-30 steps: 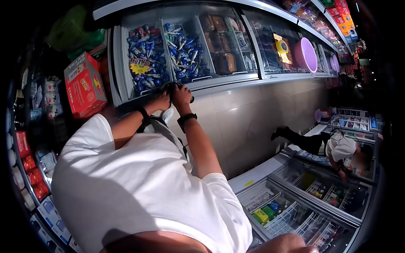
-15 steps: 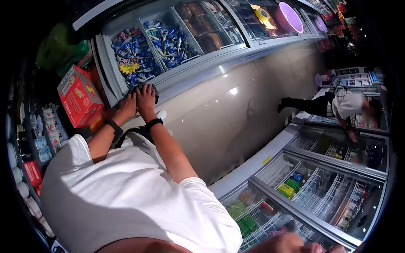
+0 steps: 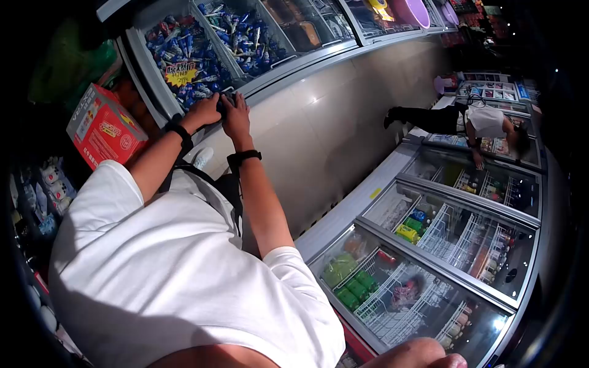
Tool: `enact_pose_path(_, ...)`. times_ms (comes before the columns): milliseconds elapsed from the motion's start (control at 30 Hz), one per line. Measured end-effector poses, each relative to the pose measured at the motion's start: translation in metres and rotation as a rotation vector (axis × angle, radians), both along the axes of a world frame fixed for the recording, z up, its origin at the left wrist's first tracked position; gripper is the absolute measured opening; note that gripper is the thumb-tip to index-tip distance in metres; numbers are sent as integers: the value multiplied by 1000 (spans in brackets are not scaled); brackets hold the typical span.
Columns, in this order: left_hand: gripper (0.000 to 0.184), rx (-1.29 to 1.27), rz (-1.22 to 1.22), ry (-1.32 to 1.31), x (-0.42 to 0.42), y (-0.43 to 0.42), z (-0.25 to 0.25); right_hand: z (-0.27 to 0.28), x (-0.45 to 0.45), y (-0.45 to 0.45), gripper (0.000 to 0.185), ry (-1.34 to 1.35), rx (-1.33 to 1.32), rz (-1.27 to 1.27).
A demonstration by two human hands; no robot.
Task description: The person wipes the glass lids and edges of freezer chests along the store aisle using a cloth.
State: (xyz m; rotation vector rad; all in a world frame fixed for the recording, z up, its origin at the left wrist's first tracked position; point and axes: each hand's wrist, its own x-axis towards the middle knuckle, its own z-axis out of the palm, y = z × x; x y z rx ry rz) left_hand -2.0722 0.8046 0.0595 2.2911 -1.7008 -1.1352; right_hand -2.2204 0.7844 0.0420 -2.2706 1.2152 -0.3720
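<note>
Near the hands [image 3: 204,113], a yellow sign [image 3: 180,75] reads "惊爆价".

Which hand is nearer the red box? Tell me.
Left. The left hand is to the right of the red box; the right hand is farther right, beyond the left.

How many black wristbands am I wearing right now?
2. One black wristband is around your left wrist; the other black wristband is around your right wrist. No others show on your arms.
</note>
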Motion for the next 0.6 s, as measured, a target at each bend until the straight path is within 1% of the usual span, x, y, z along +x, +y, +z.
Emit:
enact_pose_path(33,72,-35,-7,72,10,5,-5,4,6,4,53,-3,-6,-32)
enact_pose_path(100,60,-42,-24,34,26,24,-36,5,16,23,54,24,-32,-44)
enact_pose_path(167,51,84,-36,42,36,46,-13,11,25,50,58,49,-10,86)
enact_pose_path(200,51,121,-52,39,38,56,0,14,31,63,60,44,-57,108)
enact_pose_path(233,57,153,-121,53,38,68,42,7,34,66,61,-30,-11,198)
enact_pose_path(267,71,152,-142,-97,40,81,21,15,38,71,60,-64,-10,233)
enact_pose_path(300,81,260,-159,-23,44,85,33,14,43,78,59,-54,2,222)
enact_pose_path(333,80,232,-174,22,44,94,66,20,48,79,57,-62,34,215)
enact_pose_path(367,81,208,-166,2,43,99,48,28,47,82,56,-62,69,201)
enact_pose_path(433,81,176,-153,112,47,99,38,33,49,78,52,-135,-4,257)
enact_pose_path(467,80,-4,-121,45,42,104,34,39,46,80,40,-182,76,138)
enact_pose_path(500,80,-3,-132,55,37,106,29,40,37,81,40,-172,78,127)
enact_pose_path(567,73,-185,-178,174,35,92,33,43,26,65,29,-201,12,29)
enact_pose_path(600,67,-286,-213,163,31,87,18,49,22,62,24,-254,-92,8)
